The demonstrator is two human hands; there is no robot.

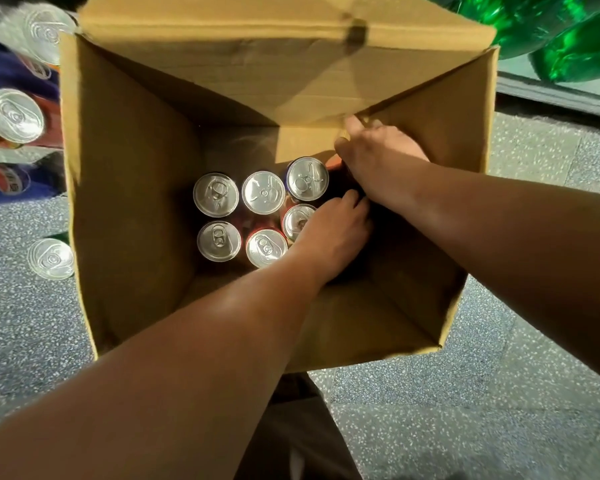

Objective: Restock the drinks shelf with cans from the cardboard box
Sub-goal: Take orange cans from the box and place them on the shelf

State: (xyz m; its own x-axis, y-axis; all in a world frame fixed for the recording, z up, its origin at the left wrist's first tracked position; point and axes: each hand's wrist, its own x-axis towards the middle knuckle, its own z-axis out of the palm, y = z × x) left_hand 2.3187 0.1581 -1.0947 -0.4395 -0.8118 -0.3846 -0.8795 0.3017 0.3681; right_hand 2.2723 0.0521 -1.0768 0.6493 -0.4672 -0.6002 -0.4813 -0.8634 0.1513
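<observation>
Head view: both hands are seen deep in the cardboard box (125,188) on the floor (499,393). The right hand (378,161) and the left hand (333,233) are curled around something dark at the right side, likely cans, but what is held cannot be told. Six can tops (264,192) are counted standing close together. A can could be knocked over or dropped if it is pulled up crooked. Three more cans (14,116) are counted at the left, and green bottles (548,39) lie beyond.
</observation>
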